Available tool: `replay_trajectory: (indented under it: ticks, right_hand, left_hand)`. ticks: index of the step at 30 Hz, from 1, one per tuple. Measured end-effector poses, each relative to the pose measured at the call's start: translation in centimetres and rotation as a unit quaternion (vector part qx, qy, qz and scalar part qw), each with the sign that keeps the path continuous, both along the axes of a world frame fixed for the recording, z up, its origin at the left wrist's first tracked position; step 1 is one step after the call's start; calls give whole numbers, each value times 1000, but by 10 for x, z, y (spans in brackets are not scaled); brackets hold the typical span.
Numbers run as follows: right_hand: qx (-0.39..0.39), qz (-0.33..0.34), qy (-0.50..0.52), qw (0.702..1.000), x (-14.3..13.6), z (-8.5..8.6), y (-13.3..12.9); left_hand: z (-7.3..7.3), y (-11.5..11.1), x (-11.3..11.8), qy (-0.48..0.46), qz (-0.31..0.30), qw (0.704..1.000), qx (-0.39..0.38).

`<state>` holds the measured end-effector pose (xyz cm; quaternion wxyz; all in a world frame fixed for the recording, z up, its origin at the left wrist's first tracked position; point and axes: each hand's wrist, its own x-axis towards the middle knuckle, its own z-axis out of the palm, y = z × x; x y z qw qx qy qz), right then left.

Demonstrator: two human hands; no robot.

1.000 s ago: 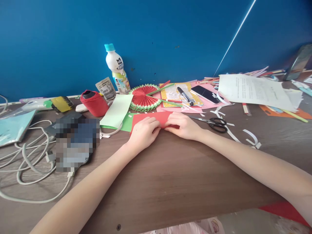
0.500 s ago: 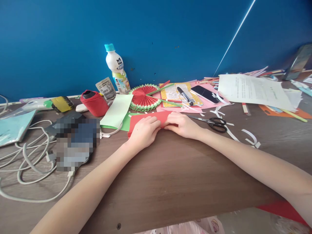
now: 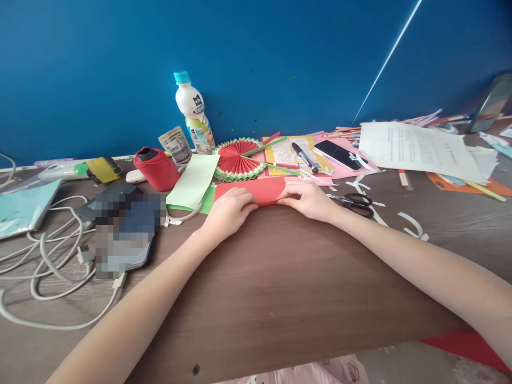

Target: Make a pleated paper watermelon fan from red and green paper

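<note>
A sheet of red paper (image 3: 266, 191) lies on the brown table, its near edge folded, between my two hands. My left hand (image 3: 231, 210) is closed on the left part of that edge, fingers curled over the paper. At the right end my right hand (image 3: 306, 198) pinches the edge between thumb and fingers. Just behind the red paper stands a red and green pleated paper fan (image 3: 239, 159) with green strips on it. Green paper (image 3: 208, 198) sticks out beside my left hand. Black-handled scissors (image 3: 357, 204) lie by my right wrist.
A bottle (image 3: 196, 114) stands against the blue wall. Cables (image 3: 76, 250) and a blurred dark device (image 3: 130, 234) are at left. Right of the fan lie a marker (image 3: 304, 158), a phone (image 3: 340, 154), paper scraps (image 3: 412, 224) and a printed sheet (image 3: 416, 149).
My hands have moved apart along the red paper, the right one shifting right. More of the red paper's near edge shows between them.
</note>
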<state>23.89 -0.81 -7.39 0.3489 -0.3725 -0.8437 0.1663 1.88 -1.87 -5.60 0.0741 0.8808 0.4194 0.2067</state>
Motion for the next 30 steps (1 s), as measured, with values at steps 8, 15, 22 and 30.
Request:
replay_trajectory:
  ticks: [8, 15, 22, 30]
  right_hand:
    - [13, -34, 19, 999, 11, -4, 7]
    - [30, -35, 22, 999, 14, -4, 6]
    - [-22, -63, 47, 997, 16, -4, 6]
    - [10, -70, 69, 995, 16, -8, 6]
  left_hand:
    - [3, 12, -18, -52, 8, 997, -54]
    - [1, 15, -22, -81, 18, 991, -106]
    - [6, 21, -37, -102, 53, 980, -161]
    - [5, 24, -40, -93, 51, 982, -154]
